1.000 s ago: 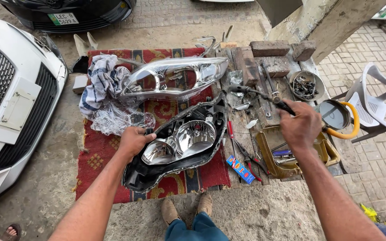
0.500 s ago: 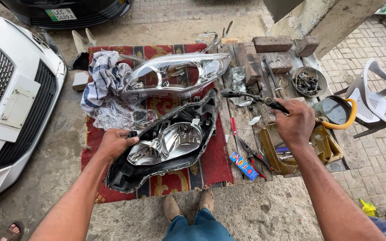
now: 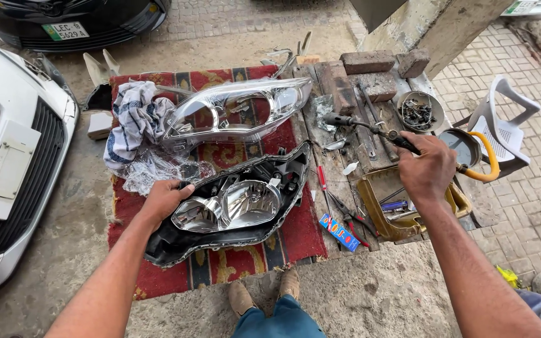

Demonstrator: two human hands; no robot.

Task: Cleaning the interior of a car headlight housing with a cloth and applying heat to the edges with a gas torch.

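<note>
Flat, bright daylight, diffuse; shadows were soft and short, darkest under the headlight housing (image 3: 233, 209). Specular glare showed on its chrome reflectors and on the clear lens (image 3: 239, 116). Focus was sharp across the centre. Wide-angle bending pulled the edges, stretching the white car (image 3: 7, 163). No obvious motion blur.

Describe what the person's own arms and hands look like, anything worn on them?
Both arms are bare from the frame's lower edge to the fingers: no sleeves, gloves, watch or rings show on the left hand or the right hand. Below them the person wears blue trousers and tan shoes.
</note>
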